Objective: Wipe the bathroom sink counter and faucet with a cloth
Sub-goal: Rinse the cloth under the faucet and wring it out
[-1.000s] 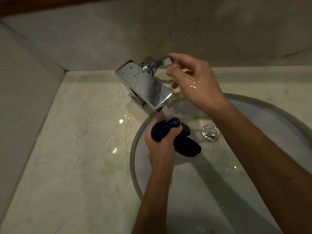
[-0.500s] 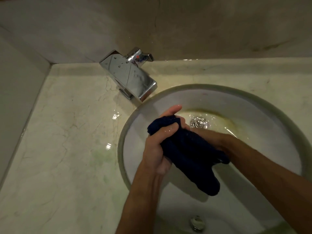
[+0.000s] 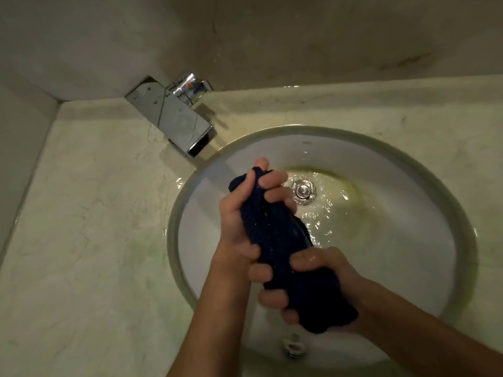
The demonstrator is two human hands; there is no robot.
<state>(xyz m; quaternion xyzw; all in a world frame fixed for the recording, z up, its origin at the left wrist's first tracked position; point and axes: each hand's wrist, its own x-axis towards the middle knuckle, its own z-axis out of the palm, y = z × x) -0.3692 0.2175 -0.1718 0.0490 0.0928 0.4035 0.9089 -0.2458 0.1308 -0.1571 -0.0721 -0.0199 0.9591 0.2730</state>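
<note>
A dark blue wet cloth [image 3: 280, 240] is bunched into a roll above the white round sink basin [image 3: 408, 213]. My left hand [image 3: 245, 213] grips the cloth's far end, fingers curled around it. The near end sits in my right hand [image 3: 313, 281], which is closed around it. The chrome faucet [image 3: 174, 118] stands at the back left on the pale marble counter [image 3: 95, 227], apart from both hands. No water stream leaves the spout; water swirls near the drain [image 3: 303, 190].
A marble backsplash wall [image 3: 299, 36] rises behind the counter and a side wall [image 3: 19, 126] closes the left. An overflow hole [image 3: 294, 346] sits at the basin's near side. Wet patches shine on the counter by the basin rim.
My right hand left the faucet handle, came down into the basin and closed on the cloth's near end. Both hands now hold the cloth stretched out as a roll.
</note>
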